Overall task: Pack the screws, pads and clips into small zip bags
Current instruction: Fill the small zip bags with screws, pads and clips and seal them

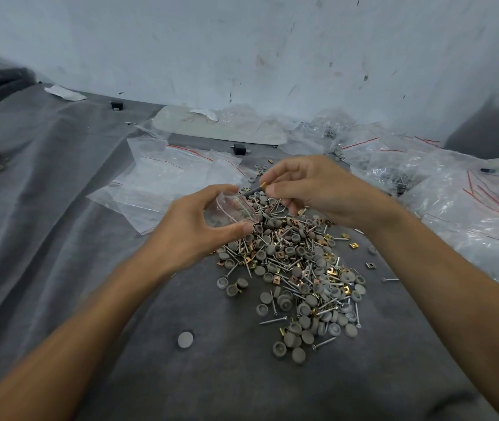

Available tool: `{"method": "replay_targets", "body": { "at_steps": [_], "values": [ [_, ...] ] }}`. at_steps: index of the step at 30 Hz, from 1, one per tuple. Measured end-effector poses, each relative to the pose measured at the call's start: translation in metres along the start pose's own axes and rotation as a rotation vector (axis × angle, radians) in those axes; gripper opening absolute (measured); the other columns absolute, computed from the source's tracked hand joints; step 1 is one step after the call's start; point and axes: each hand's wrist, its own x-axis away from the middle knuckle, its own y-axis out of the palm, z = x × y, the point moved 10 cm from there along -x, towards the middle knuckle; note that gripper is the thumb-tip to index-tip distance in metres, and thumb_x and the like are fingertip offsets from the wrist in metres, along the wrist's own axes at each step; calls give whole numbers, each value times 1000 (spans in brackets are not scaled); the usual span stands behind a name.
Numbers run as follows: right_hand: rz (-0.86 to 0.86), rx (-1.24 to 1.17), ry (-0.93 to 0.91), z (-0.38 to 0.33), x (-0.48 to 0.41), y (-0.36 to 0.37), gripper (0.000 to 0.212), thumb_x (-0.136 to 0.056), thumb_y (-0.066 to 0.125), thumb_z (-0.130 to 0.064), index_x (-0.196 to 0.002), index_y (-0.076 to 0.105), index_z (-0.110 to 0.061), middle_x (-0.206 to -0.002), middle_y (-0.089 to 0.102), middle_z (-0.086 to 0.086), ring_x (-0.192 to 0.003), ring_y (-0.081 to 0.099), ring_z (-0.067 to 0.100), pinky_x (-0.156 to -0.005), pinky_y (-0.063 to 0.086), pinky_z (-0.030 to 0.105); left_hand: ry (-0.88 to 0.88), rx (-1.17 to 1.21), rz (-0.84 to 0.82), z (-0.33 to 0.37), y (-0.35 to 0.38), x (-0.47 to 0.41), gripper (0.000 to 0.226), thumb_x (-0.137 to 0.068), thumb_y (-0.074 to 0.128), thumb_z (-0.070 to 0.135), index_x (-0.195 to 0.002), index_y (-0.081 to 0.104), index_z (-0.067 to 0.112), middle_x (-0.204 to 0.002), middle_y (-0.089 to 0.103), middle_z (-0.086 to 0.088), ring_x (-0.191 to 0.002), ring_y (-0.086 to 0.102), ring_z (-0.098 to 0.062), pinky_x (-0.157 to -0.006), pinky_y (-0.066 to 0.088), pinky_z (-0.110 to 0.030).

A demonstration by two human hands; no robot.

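My left grip (202, 220) holds a small zip bag (230, 211) open above the pile (297, 268) on the table (60, 208); my right grip (309, 186) pinches a brass-tipped screw (256, 189) at its mouth.

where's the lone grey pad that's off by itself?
Head view, lower centre: the lone grey pad lies on the grey cloth, left of the mixed pile, between the two forearms.

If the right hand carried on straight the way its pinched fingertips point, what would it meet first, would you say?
Most likely the open mouth of the small zip bag held in the left hand. The right hand points left with a small dark, brass-tipped piece in its grip, though depth is hard to judge.
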Motion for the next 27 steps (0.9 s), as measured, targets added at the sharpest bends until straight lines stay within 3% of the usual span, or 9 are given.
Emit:
{"method": "replay_targets", "body": {
  "at_steps": [3,6,10,12,15,19,25,27],
  "values": [
    [-25,152,-55,-15,-4,17,11,-89,75,-6,-98,76,-13,-74,71,-1,-62,62,9,-56,52,21,-1,-6,3,-2,-1,0,70,-67,81,64,-130,58,42,-112,71,22,-106,62,10,-84,41,-2],
    [-78,232,-43,-18,-6,32,17,-91,74,-9,-107,73,-12,-86,73,12,-68,63,25,-64,53,34,3,-3,8,-1,-2,0,66,-69,83,60,-128,59,44,-111,71,25,-106,62,12,-81,40,2],
    [-7,112,-42,-18,-7,23,13,-91,72,-4,-103,71,-7,-72,68,2,-57,60,7,-53,51,21,3,-10,19,-2,-4,-1,66,-69,84,61,-127,59,43,-112,71,22,-109,61,11,-86,41,-4],
    [4,5,-2,-13,-6,19,13,-92,68,3,-101,71,-5,-80,73,4,-60,62,5,-54,51,18,4,-17,18,-1,-4,-1,68,-66,81,65,-127,59,43,-113,70,21,-109,60,12,-85,39,0],
    [-30,-150,69,-3,-3,20,21,-94,60,10,-109,70,-2,-101,75,14,-75,69,8,-67,55,19,6,-24,22,0,-4,-1,70,-65,81,64,-128,59,42,-113,71,20,-108,60,13,-84,38,2],
    [-39,-246,98,1,-1,21,28,-92,57,16,-114,68,1,-113,72,22,-98,72,19,-81,59,23,2,-28,29,0,-5,-1,71,-64,80,65,-128,59,41,-111,71,20,-107,59,15,-83,37,3],
    [-9,-190,82,-1,-1,21,30,-87,67,15,-110,69,-3,-108,74,19,-89,75,21,-75,59,22,1,-10,39,0,-6,0,68,-67,85,57,-128,61,40,-104,66,39,-102,55,24,-79,36,6],
    [-7,-169,76,-2,-3,22,32,-85,68,16,-110,68,-5,-100,77,14,-86,75,21,-73,59,23,-2,-13,38,0,-6,0,67,-66,85,57,-126,60,41,-104,66,38,-102,55,24,-79,36,5]
  ]
}}
